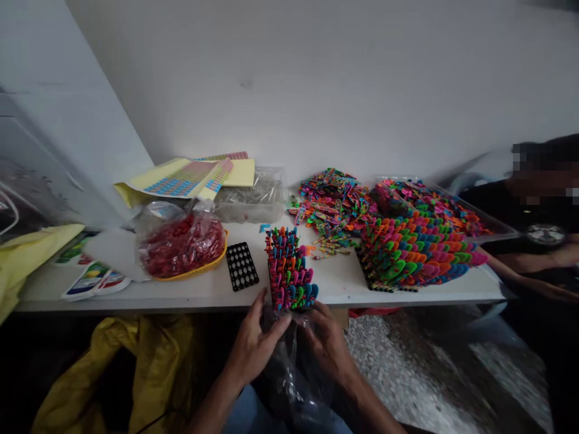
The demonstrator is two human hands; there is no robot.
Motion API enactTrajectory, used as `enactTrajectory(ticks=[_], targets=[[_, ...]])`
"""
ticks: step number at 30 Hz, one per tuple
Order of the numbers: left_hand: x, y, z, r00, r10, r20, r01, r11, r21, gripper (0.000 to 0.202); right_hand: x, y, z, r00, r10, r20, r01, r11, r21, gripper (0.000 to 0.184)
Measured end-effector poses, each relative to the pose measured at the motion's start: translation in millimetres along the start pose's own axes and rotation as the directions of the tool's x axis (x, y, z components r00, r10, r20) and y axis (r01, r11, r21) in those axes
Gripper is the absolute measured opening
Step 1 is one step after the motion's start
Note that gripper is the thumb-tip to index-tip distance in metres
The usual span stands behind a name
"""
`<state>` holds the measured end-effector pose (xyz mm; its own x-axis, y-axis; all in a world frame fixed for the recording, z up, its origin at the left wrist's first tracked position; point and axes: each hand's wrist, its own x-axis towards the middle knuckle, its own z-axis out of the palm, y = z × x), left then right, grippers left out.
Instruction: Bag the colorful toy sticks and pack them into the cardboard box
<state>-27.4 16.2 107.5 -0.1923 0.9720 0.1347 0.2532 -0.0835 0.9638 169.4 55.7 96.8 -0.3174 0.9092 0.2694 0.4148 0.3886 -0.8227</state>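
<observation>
I read my left hand (256, 346) with fingers spread against a clear plastic bag (289, 380) and my right hand (328, 346) curled at its gathered mouth, any pinch hidden; the bag sits just below the near edge of the white table (203, 295); a block of multicoloured plastic pieces (289, 271) stands at that edge, just beyond my hands; a black perforated rack (242, 266) lies left of it, and a larger multicoloured block (418, 253) lies right.

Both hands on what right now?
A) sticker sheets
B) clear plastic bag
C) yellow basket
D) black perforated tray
B. The left hand and right hand are both at the clear plastic bag, held just below the edge of the table.
</observation>
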Motion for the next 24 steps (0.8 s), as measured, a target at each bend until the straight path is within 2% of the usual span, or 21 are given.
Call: enactTrajectory(ticks=[2,3,5,7,8,10,11,12,14,16,19,21,22,24], targets=[[-21.7,6.2,-9.3,0.975,0.078,-0.207,-0.046,0.987,0.154,0.063,-11.2,-9.2,-16.0,0.999,0.03,-0.036,-0.035,0.991,-0.129,0.02],[-33.8,11.9,-11.8,0.953,0.159,-0.258,-0.104,0.971,0.216,0.064,-17.9,-16.4,-22.3,0.997,0.038,-0.063,-0.049,0.983,-0.176,0.02],[-53.9,28.4,-13.3,0.912,0.346,-0.222,-0.271,0.912,0.309,0.079,-28.7,-36.0,-29.7,0.993,0.034,-0.111,-0.057,0.977,-0.208,0.021],[-64.0,47.7,-12.6,0.888,0.442,-0.123,-0.368,0.847,0.384,0.083,-33.0,-59.4,-31.6,0.992,0.013,-0.128,-0.036,0.983,-0.179,0.021],[-65.4,56.3,-12.7,0.89,0.449,-0.078,-0.382,0.828,0.412,0.074,-32.9,-71.0,-31.9,0.991,-0.002,-0.131,-0.02,0.987,-0.16,0.02],[-64.4,67.8,-16.1,0.9,0.435,-0.022,-0.381,0.811,0.443,0.04,-30.8,-92.0,-34.4,0.99,-0.038,-0.137,0.018,0.989,-0.145,0.019],[-63.6,69.9,-19.8,0.899,0.438,-0.014,-0.384,0.802,0.457,0.026,-30.0,-100.8,-37.2,0.989,-0.057,-0.137,0.037,0.989,-0.147,0.018],[-63.5,69.6,-24.6,0.893,0.449,-0.026,-0.383,0.791,0.477,0.021,-30.0,-108.3,-41.1,0.987,-0.079,-0.139,0.058,0.987,-0.15,0.017],[-66.4,64.2,-36.0,0.895,0.435,-0.099,-0.325,0.788,0.523,0.025,-33.0,-119.7,-51.0,0.981,-0.129,-0.147,0.105,0.982,-0.156,0.016],[-73.1,57.7,-46.6,0.918,0.362,-0.163,-0.233,0.824,0.516,0.029,-38.7,-127.0,-61.6,0.972,-0.176,-0.157,0.147,0.972,-0.184,0.016],[-83.1,61.1,-55.0,0.971,0.205,-0.123,-0.147,0.916,0.373,0.023,-46.9,-134.9,-76.4,0.953,-0.241,-0.184,0.186,0.944,-0.274,0.016],[-85.3,76.9,-55.5,0.984,0.15,-0.097,-0.121,0.958,0.259,0.024,-50.4,-141.5,-87.0,0.933,-0.287,-0.216,0.203,0.917,-0.343,0.017],[-84.6,88.6,-55.1,0.982,0.158,-0.108,-0.132,0.967,0.216,0.024,-51.7,-145.9,-93.1,0.921,-0.311,-0.236,0.208,0.903,-0.376,0.017],[-80.5,118.0,-54.3,0.947,0.269,-0.177,-0.234,0.953,0.194,0.021,-53.6,-156.1,-107.4,0.874,-0.376,-0.307,0.217,0.869,-0.446,0.015]])
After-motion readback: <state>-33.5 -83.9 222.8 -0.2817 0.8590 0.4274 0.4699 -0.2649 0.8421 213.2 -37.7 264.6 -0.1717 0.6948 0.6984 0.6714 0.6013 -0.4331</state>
